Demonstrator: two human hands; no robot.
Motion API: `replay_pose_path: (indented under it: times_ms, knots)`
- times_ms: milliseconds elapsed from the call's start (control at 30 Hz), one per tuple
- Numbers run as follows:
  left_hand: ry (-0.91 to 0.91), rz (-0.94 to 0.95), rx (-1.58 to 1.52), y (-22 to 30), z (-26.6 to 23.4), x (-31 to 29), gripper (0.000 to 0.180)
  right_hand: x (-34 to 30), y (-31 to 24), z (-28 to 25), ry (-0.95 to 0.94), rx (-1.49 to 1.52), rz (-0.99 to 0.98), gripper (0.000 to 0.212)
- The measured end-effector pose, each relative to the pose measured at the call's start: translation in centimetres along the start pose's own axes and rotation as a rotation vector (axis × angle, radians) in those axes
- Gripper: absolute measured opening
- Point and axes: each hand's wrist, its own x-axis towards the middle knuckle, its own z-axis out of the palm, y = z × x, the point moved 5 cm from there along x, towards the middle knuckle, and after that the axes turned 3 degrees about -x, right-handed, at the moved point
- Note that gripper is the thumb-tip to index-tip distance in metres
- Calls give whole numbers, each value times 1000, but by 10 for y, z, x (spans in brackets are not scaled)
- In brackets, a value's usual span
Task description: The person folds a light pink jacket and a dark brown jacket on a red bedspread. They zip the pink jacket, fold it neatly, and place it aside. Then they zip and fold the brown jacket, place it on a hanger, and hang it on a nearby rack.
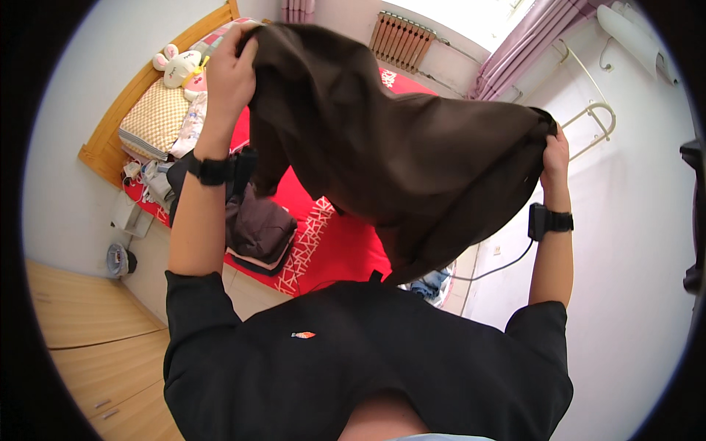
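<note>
A dark brown garment (pixel 397 140) of smooth cloth hangs stretched in the air between my raised hands, its middle sagging and its lower part bunched near my chest. I cannot make out what kind of garment it is. At the upper left, my left hand (pixel 229 70) is closed on one corner, thumb against the cloth. My right hand (pixel 557 156) grips the opposite corner on the right, its fingers partly hidden behind the fabric. Below the cloth lies the bed with a red patterned cover (pixel 353 250). A stack of folded dark clothes (pixel 261 231) rests on it, beside my left forearm.
A plush toy (pixel 180 70) and a checked pillow (pixel 158 110) are by the wooden headboard (pixel 110 140). A waste bin (pixel 120 259) stands near wooden cabinets (pixel 95 316). A radiator (pixel 401 42) is under the window. On the right wall is a pale metal rack (pixel 599 110).
</note>
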Motion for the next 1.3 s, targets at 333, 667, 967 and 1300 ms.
replay_pose_path:
  times_ms: [333, 667, 967, 1300]
  knots:
    - [-61, -6, -402, 112, 8, 53, 13, -42, -39, 23, -384, 146, -65, 44]
    - [-68, -191, -446, 51, 12, 54, 33, 28, 44, -11, -193, 430, 148, 23]
    - [88, -859, -11, -159, 31, -92, 27, 36, 278, 92, -410, 267, 688, 27]
    - [10, -527, 466, -410, 163, -92, 24, 234, 490, 264, -388, 276, 421, 42]
